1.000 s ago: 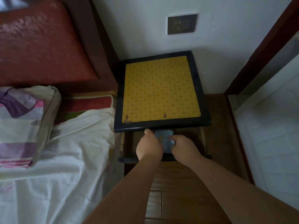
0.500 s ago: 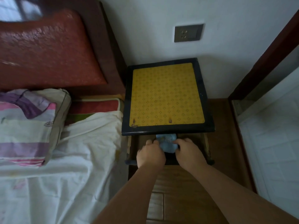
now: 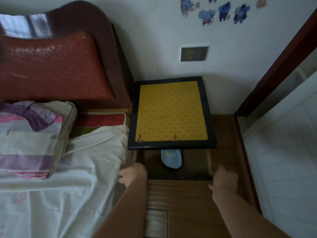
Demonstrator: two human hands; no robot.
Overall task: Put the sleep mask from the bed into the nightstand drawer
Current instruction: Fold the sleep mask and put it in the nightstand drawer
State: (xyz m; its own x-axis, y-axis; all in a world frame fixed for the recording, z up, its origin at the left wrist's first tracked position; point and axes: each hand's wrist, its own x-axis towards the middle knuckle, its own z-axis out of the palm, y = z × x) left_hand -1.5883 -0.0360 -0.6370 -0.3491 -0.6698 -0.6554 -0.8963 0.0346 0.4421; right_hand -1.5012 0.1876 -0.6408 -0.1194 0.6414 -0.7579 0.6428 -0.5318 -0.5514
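A light blue sleep mask [image 3: 171, 158] lies inside the pulled-out drawer [image 3: 195, 177] of the nightstand [image 3: 171, 112], partly hidden under the yellow-topped, black-framed top. My left hand [image 3: 132, 174] is at the drawer's front left corner, against the bed sheet, fingers spread and holding nothing. At the front right corner my right hand [image 3: 223, 179] is also spread, holding nothing. Neither hand touches the mask.
The bed with a white sheet [image 3: 60, 194] and a striped pillow [image 3: 29, 138] lies to the left, its red headboard [image 3: 51, 69] behind. A wall socket [image 3: 193, 53] is above the nightstand. A white door [image 3: 288, 160] stands at right. Wooden floor [image 3: 180, 212] lies below the drawer.
Both hands let go of the mask and moved apart to the drawer's front corners. The mask now lies in the drawer. The view pulled back and tilted up.
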